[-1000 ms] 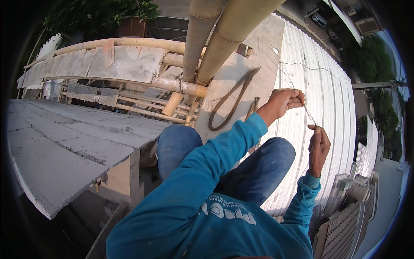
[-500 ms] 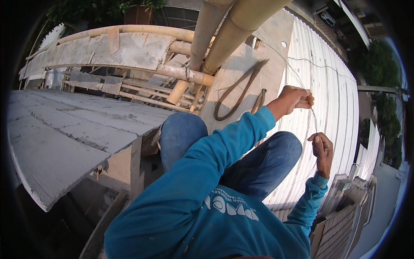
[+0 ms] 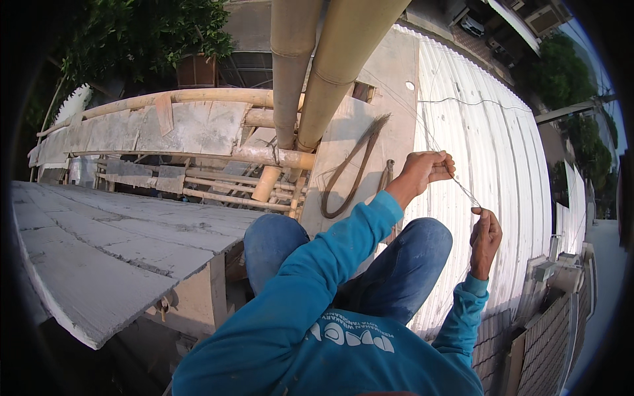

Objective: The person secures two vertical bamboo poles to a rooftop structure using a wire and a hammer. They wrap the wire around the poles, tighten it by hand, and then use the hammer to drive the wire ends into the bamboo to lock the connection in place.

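Note:
A thin strand of wire (image 3: 466, 191) runs taut between my two hands, above the white corrugated roof. My left hand (image 3: 422, 173) is closed on its upper part, fingers curled; loose wire ends trail up and away beyond it. Lower and to the right, my right hand (image 3: 485, 239) pinches the other end between thumb and fingers. To the left of my left hand, a bent bundle of brown wire (image 3: 360, 173) lies on a flat board (image 3: 389, 79). Beside it is a slim dark thing with a rounded end (image 3: 388, 168), partly hidden behind my left arm.
Two thick upright bamboo poles (image 3: 320, 76) rise ahead of my knees. Horizontal bamboo rails (image 3: 290, 158) and a stained plank (image 3: 191, 125) stand at the left. A grey concrete slab (image 3: 112, 237) juts out at lower left, with a drop under its edge. The white corrugated roof (image 3: 502, 165) spreads at right.
Both hands have shifted slightly left in view, and the wire between them now slants more. The view itself has turned a little. Both hands keep their hold on the wire.

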Demonstrator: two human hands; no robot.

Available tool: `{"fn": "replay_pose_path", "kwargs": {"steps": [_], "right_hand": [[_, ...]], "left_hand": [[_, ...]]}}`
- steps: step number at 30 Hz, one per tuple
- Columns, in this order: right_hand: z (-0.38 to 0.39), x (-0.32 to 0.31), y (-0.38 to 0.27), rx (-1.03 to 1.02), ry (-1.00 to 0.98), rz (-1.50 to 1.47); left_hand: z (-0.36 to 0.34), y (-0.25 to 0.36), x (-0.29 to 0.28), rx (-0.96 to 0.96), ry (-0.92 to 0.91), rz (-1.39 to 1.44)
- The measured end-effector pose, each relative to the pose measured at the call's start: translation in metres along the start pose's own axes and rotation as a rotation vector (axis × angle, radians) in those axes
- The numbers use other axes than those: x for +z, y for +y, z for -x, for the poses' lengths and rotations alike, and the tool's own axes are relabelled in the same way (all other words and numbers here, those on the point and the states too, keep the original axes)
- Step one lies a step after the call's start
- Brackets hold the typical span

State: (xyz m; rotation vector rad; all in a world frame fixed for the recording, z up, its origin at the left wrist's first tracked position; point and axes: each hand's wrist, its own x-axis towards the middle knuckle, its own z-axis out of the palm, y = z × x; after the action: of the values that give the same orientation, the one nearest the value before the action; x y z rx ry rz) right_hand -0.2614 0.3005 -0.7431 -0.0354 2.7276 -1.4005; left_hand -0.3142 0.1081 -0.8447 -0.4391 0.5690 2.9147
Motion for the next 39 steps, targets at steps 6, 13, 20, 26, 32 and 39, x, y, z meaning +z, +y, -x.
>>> {"fn": "replay_pose_path", "kwargs": {"steps": [6, 13, 20, 26, 32, 39], "right_hand": [[-0.002, 0.003, 0.012, -0.221, -0.211, 0.317], [-0.012, -0.013, 0.012, -0.062, -0.624, 0.185], [-0.016, -0.001, -0.003, -0.087, -0.470, -0.122], [-0.053, 0.019, 0.008, -0.136, -0.358, -0.215], [-0.136, 0.071, -0.016, -0.330, -0.225, -0.112], [-0.261, 0.131, -0.042, -0.497, 0.326, -0.090]], "left_hand": [[0.002, 0.009, -0.003, -0.005, -0.033, -0.071], [-0.007, 0.009, -0.022, 0.005, -0.071, -0.122], [-0.023, 0.016, -0.047, 0.079, 0.007, -0.096], [0.014, 0.053, -0.027, 0.125, 0.120, -0.355], [0.077, 0.123, -0.001, 0.323, 0.243, -0.837], [0.171, 0.227, -0.027, 0.793, 0.831, -0.958]]}}
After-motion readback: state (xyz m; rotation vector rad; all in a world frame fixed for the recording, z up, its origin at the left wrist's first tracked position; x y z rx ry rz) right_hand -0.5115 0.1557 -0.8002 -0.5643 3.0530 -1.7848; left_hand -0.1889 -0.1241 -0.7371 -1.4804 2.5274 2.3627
